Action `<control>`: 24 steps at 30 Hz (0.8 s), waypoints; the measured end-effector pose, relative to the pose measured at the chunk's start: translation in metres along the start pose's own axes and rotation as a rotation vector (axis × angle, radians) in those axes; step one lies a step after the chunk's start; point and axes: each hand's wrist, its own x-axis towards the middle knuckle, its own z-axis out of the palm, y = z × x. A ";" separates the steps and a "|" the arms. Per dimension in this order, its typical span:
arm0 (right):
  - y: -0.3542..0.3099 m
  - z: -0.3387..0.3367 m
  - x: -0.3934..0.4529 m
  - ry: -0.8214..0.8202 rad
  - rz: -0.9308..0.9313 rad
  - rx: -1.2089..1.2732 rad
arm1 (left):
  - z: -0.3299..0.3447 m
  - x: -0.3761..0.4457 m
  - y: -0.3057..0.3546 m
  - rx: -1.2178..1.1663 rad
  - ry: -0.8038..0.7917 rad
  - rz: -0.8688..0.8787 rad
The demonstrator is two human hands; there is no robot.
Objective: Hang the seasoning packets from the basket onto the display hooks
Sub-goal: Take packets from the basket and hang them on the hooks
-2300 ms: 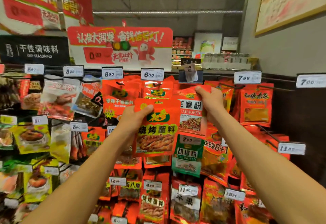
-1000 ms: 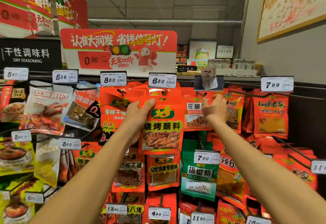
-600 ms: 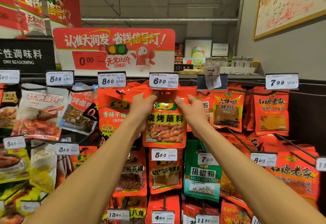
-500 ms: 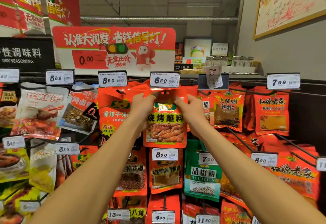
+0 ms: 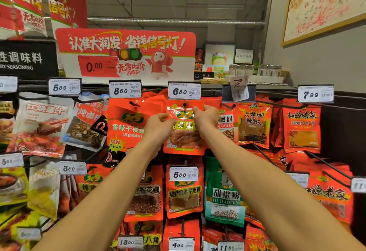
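An orange seasoning packet with a picture of grilled skewers hangs at the top-row hook under the 6.30 price tag. The hook's dark tip shows through the packet's hang hole. My left hand pinches the packet's upper left edge. My right hand pinches its upper right corner. More orange packets sit behind it on the same hook. The basket is out of view.
Rows of hooks with seasoning packets fill the rack: an orange packet under the 8.50 tag on the left, pepper packets on the right, a 5.80 tag below. A red promotional sign stands above. A grey wall lies to the right.
My left hand carried the packet up to the 6.30 hook. My right hand let go of a neighbouring packet and came over to the packet's top, which now sits on the hook.
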 end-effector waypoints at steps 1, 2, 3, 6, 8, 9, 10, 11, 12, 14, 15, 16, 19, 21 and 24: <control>-0.001 0.002 0.002 0.006 -0.011 -0.037 | -0.001 -0.001 -0.002 -0.001 -0.009 -0.001; -0.001 0.004 0.003 0.007 -0.012 -0.062 | -0.001 -0.003 -0.003 -0.017 -0.022 -0.001; -0.001 0.005 0.004 0.009 -0.002 -0.083 | -0.003 -0.004 -0.004 -0.035 -0.032 -0.004; 0.001 -0.002 0.004 -0.012 0.005 -0.145 | -0.008 -0.009 -0.005 -0.081 -0.043 -0.035; 0.006 -0.018 -0.002 -0.033 0.004 -0.182 | -0.011 -0.013 -0.006 -0.119 -0.047 -0.069; 0.010 -0.028 -0.008 -0.034 -0.003 -0.194 | -0.012 -0.015 -0.006 -0.149 -0.048 -0.084; 0.015 -0.040 -0.014 -0.028 -0.016 -0.195 | -0.012 -0.018 -0.006 -0.182 -0.052 -0.097; 0.021 -0.052 -0.020 -0.030 -0.024 -0.182 | -0.013 -0.022 -0.007 -0.206 -0.060 -0.107; 0.026 -0.065 -0.028 -0.047 -0.019 -0.125 | -0.013 -0.027 -0.007 -0.214 -0.070 -0.114; 0.035 -0.092 -0.045 -0.160 0.032 0.056 | -0.013 -0.039 -0.010 -0.205 -0.100 -0.118; 0.040 -0.108 -0.054 -0.235 0.047 0.116 | -0.012 -0.047 -0.013 -0.193 -0.115 -0.119; 0.045 -0.125 -0.063 -0.300 0.047 0.141 | -0.011 -0.056 -0.017 -0.176 -0.124 -0.123; 0.065 -0.174 -0.090 -0.374 0.052 0.199 | -0.003 -0.087 -0.033 -0.166 -0.122 -0.140; 0.087 -0.203 -0.106 -0.388 0.101 0.262 | 0.004 -0.111 -0.048 -0.189 -0.119 -0.176; 0.134 -0.238 -0.130 -0.416 0.230 0.321 | 0.019 -0.153 -0.081 -0.197 -0.103 -0.264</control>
